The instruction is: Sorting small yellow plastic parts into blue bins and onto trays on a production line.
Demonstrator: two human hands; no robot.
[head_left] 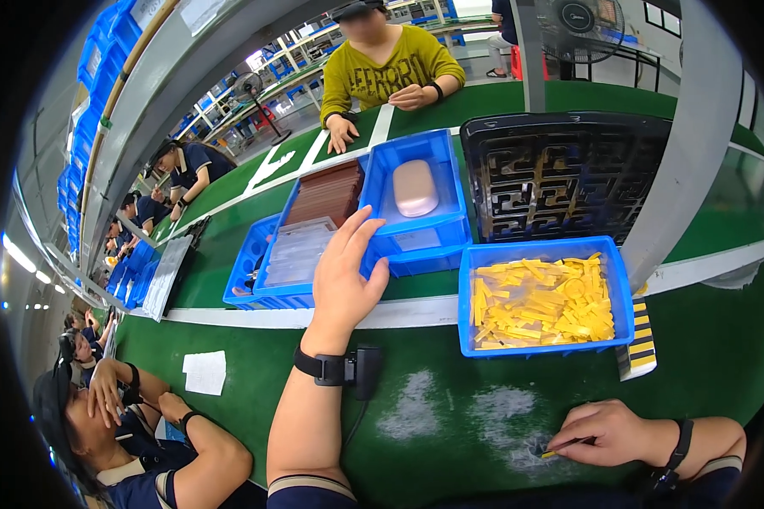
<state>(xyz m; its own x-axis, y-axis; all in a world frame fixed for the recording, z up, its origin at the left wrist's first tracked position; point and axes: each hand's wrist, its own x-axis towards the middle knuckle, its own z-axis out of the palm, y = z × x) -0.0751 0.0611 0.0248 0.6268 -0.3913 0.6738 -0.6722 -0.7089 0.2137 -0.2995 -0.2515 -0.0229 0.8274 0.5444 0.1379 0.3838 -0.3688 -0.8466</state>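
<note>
My left hand (345, 270) is raised over the front of the blue bins with its fingers spread and nothing in them. Its fingertips are near the side of a blue bin (420, 236), where a pale pink, rounded box-like object (414, 188) lies. To its left, another bin holds a row of thin brown sheets (324, 193) and clear plastic pieces (297, 253). Low on the right, my right hand (601, 433) pinches a thin, dark piece with a yellow end (550, 454) just above the green table. Its exact kind cannot be made out.
A blue tray of yellow strips (463, 316) stands ahead of my right hand. Behind it leans a black moulded tray (560, 174), beside a grey post (683, 144). White paper (205, 373) lies at left. Co-workers sit at left (204, 462) and across the table (382, 68).
</note>
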